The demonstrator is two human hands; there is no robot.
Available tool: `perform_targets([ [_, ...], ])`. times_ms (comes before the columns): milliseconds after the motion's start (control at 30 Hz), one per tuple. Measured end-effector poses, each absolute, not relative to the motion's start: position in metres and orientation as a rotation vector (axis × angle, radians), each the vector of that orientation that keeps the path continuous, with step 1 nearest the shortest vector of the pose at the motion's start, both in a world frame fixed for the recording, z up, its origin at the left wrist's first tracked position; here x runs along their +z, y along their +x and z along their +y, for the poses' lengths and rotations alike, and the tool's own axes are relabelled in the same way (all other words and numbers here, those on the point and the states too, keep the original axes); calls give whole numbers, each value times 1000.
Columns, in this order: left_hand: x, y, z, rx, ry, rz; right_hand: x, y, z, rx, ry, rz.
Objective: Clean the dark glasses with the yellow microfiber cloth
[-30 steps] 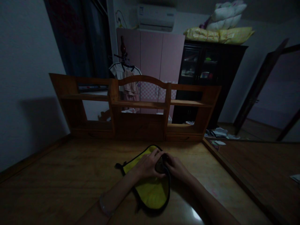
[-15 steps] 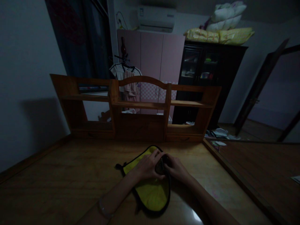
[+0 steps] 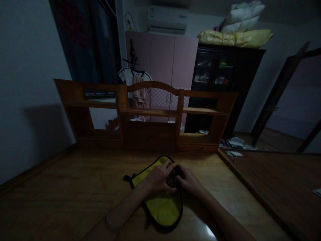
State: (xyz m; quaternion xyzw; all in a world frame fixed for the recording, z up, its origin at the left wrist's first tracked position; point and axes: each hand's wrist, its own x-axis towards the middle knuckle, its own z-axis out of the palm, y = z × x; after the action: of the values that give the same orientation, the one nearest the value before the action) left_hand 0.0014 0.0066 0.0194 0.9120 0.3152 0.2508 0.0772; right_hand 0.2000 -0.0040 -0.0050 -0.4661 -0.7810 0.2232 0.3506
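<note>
A yellow pouch-like cloth item (image 3: 164,209) with black edging and small black tabs lies flat on the wooden desk (image 3: 82,180). Over its middle, my left hand (image 3: 157,178) curls thumb and fingers around a small dark, slightly shiny object (image 3: 171,179), whose kind I cannot make out in the dim light. My right hand (image 3: 188,179) is closed against the object's right side, fingers bent and partly hidden behind it. Both hands meet at the pouch's right edge. A clear bangle (image 3: 111,221) circles my left wrist.
A wooden shelf unit (image 3: 150,113) stands along the desk's back edge. At the right runs a raised wooden rim (image 3: 250,187), with another brown surface (image 3: 283,177) beyond it. A white wall (image 3: 32,134) borders the left side.
The right hand's thumb and fingers have shifted very slightly on the dark object. Otherwise the hands and the yellow pouch stay in place.
</note>
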Motion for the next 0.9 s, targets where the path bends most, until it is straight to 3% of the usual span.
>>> perform_targets([
  [900,24,1,3,779,2723,957,-3,201,-5,538,-1271,-2007],
])
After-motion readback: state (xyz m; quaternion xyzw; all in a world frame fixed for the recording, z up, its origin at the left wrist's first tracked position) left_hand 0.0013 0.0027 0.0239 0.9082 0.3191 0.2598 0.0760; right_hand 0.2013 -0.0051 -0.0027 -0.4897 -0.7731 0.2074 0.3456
